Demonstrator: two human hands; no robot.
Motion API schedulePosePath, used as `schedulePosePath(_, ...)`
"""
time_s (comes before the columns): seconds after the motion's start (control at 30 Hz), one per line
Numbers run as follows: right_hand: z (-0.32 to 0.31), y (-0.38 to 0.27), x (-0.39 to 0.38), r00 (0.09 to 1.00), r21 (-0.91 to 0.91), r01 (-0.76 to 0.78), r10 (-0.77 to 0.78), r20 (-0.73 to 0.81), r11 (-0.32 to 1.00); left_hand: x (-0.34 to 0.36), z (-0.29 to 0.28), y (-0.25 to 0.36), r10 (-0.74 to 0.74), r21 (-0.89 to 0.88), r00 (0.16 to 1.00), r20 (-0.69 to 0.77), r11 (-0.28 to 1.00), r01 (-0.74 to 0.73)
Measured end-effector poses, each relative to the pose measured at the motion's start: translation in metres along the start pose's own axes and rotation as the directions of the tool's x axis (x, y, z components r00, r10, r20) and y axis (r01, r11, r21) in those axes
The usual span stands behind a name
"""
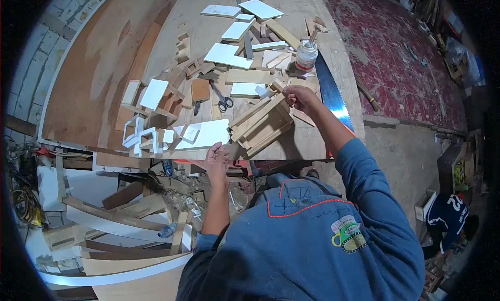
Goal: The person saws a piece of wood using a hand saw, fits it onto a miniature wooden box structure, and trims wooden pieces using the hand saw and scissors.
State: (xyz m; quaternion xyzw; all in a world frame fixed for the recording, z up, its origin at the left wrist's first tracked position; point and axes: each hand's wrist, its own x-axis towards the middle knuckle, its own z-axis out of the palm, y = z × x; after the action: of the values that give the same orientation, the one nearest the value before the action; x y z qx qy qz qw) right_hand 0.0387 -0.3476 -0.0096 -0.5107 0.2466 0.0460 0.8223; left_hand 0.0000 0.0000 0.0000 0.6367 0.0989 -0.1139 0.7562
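Note:
On the front edge of the workbench a small wooden box frame (268, 128) stands tilted, made of pale strips with a recessed panel. My right hand (302, 99) is closed at its upper right corner, with thumb and fingertips pinched on the wood. Left of the frame, my left hand (216, 159) is raised at the bench edge with its fingers loosely apart, and nothing shows in it. A long white board (205, 136) lies just behind the left hand. Black-handled scissors (224, 102) and a brown block (200, 90) lie farther back.
A glass jar (306, 56) with brushes stands beside a long handsaw blade (333, 92) at the right. White and bare wood offcuts (229, 55) crowd the workbench (177, 27). Small white frames (150, 139) sit at front left. Another person (447, 220) is at far right.

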Motion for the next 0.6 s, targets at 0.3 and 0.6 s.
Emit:
schedulePosePath(0.3, -0.004, 0.004, 0.007, 0.999, 0.036, -0.010, 0.009, 0.045, 0.999, -0.002, 0.002, 0.002, 0.025, -0.038, 1.000, -0.020, 0.999, -0.025)
schedulePosePath(0.6, -0.005, -0.002, -0.008, 0.999, 0.057, 0.037, -0.039, 0.028, 0.998, -0.013, 0.018, 0.020, 0.345, 0.278, 0.939, 0.007, 0.901, -0.333)
